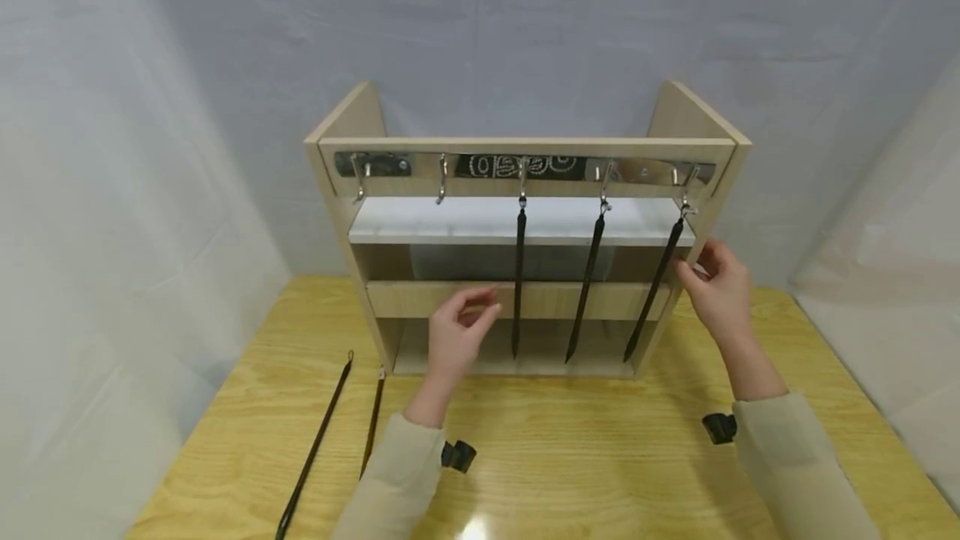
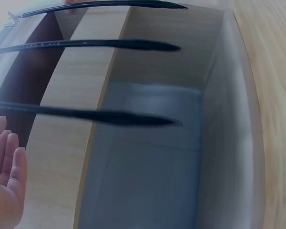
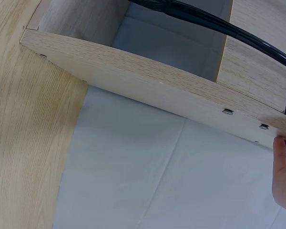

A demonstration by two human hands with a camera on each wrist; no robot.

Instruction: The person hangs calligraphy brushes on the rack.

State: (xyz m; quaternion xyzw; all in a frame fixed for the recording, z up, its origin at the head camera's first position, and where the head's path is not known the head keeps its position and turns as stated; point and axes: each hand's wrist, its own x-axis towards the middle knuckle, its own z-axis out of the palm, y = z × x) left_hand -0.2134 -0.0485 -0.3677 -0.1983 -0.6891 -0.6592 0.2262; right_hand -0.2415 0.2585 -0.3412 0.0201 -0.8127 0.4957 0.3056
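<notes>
Three dark calligraphy brushes hang tips down by their loops from metal hooks on a wooden shelf unit [image 1: 525,143]: a middle brush [image 1: 520,282], a second brush [image 1: 585,290] and a rightmost brush [image 1: 654,290]. Just left of the middle brush is my left hand [image 1: 459,336], fingers loosely bent and holding nothing; part of that hand [image 2: 8,176] shows below the nearest brush [image 2: 86,113] in the left wrist view. My right hand [image 1: 720,290] grips the unit's right side panel [image 3: 133,78] at its front edge, beside the rightmost brush.
Two hooks on the left, a far-left hook [image 1: 358,177] and its neighbour [image 1: 442,179], bear nothing. On the wooden table [image 1: 570,457] left of the unit lie a long dark brush [image 1: 318,440] and a brown brush [image 1: 373,423], partly hidden by my left sleeve.
</notes>
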